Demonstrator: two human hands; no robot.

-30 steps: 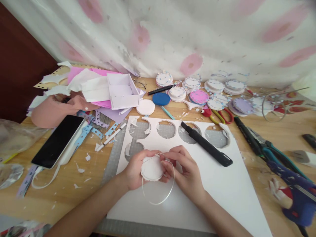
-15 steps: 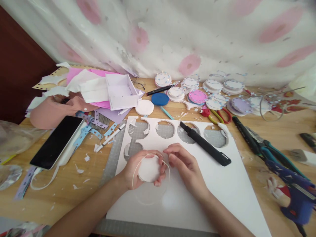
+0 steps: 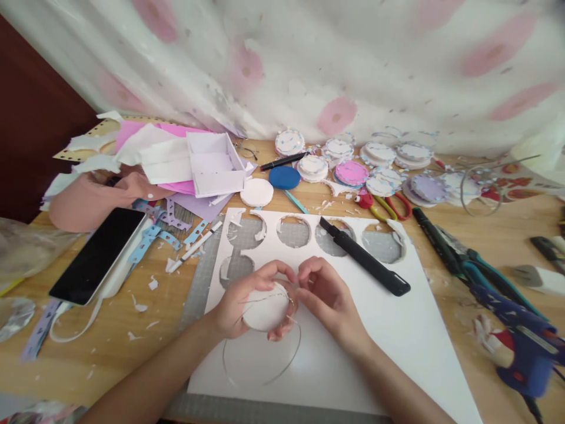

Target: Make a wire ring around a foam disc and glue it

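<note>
A small white foam-like disc (image 3: 265,307) rests in my left hand (image 3: 232,312), whose fingers curl round its edge. Thin wire (image 3: 299,341) crosses the disc's face, and a wide loop of it hangs below over the white board. My right hand (image 3: 333,297) is closed in a pinch at the disc's upper right edge, by the left fingertips. It seems to grip the wire there, though the fingers partly hide the spot. Under both hands lies the white board (image 3: 353,371), with round holes cut along its far side. A black utility knife (image 3: 371,259) rests on it.
Decorated discs (image 3: 351,172) line the back. On the left are a phone (image 3: 99,253), a white box (image 3: 216,165) and paper scraps. Pliers (image 3: 481,265), a blue glue gun (image 3: 525,353) and a wire coil (image 3: 481,191) are on the right. A grey mat (image 3: 194,318) lies underneath.
My right hand has come left to meet the left fingertips. The wire loop has swung down below the disc, and strands now cross the disc's face.
</note>
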